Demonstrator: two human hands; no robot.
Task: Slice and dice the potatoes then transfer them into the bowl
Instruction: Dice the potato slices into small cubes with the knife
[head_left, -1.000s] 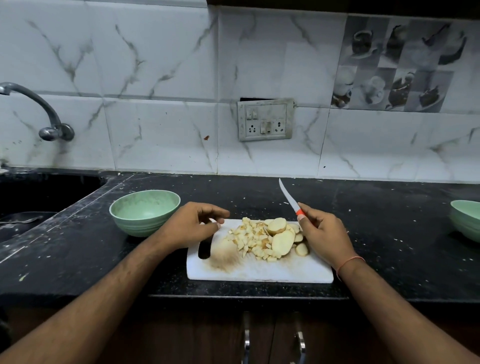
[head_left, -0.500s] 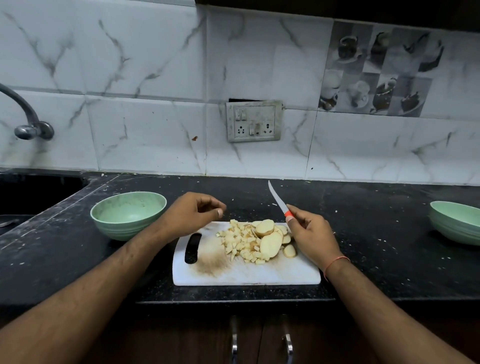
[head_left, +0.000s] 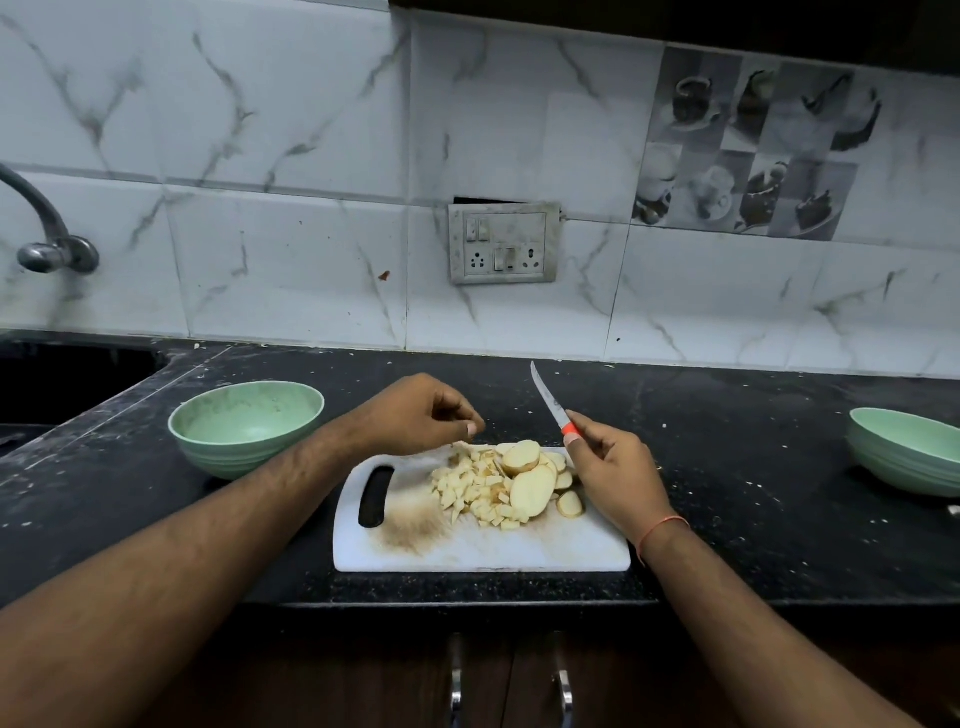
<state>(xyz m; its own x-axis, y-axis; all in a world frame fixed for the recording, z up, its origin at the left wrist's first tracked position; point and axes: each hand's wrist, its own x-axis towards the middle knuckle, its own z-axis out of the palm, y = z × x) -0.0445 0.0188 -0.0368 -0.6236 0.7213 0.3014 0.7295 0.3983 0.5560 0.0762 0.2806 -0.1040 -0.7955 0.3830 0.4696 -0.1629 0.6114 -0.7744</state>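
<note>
White cutting board (head_left: 483, 545) carries my diced potato (head_left: 475, 493) and uncut slices (head_left: 532, 488), so I judge dicing is half done. My right hand (head_left: 615, 475) grips the knife (head_left: 550, 402), blade up; my left hand (head_left: 421, 415) hovers curled, holding nothing. Next I must pin those slices, lying between my hands; the bowl (head_left: 247, 428) waits left.

Stained white plastic board (head_left: 483, 545) on speckled black stone counter (head_left: 727, 467); glossy marble-look wall tiles (head_left: 291, 260).
</note>
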